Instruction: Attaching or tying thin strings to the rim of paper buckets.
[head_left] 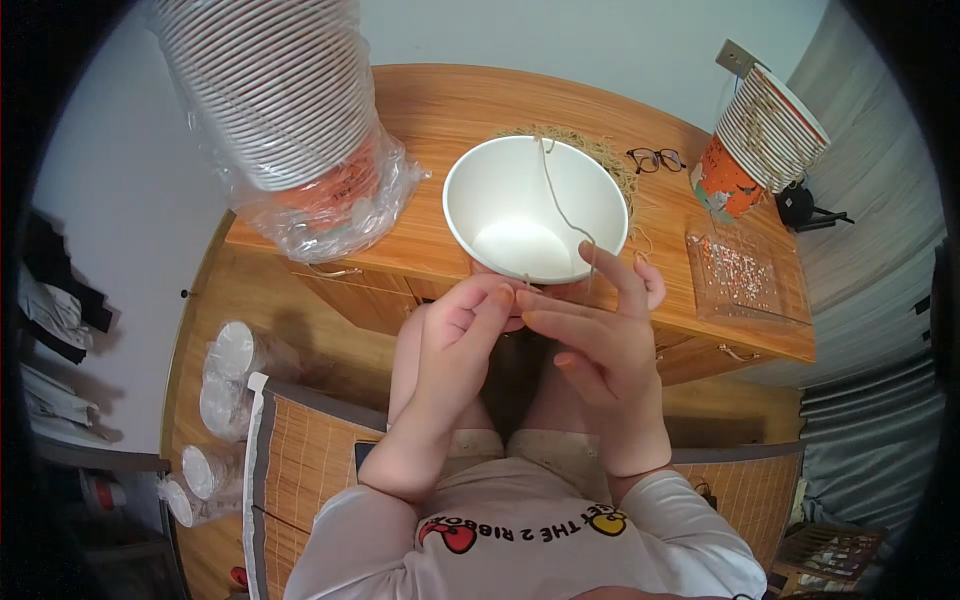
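Note:
A large round white paper bucket (535, 205) stands at the table's front edge, beyond my hands. One strand of thin tan cord (556, 205) runs from its far rim across the opening toward my right hand. Fingertips pinched together, my left hand (462, 325) is closed just below the near rim, with a short bit of cord showing at the pinch. My right hand (610, 335) has its fingers spread. One of them reaches to the left fingertips, and another, raised, touches the strand. Behind the bucket lies a loose heap of the same cord (605, 160), partly hidden.
Wrapped in clear plastic, a tall bucket stack (280, 110) stands at the left. Glasses (656, 160), a shorter stack of orange-printed buckets (750, 150) with cord over it, and a clear tray (745, 275) of small beads are at the right. Wrapped white containers (235, 350) stand on the floor.

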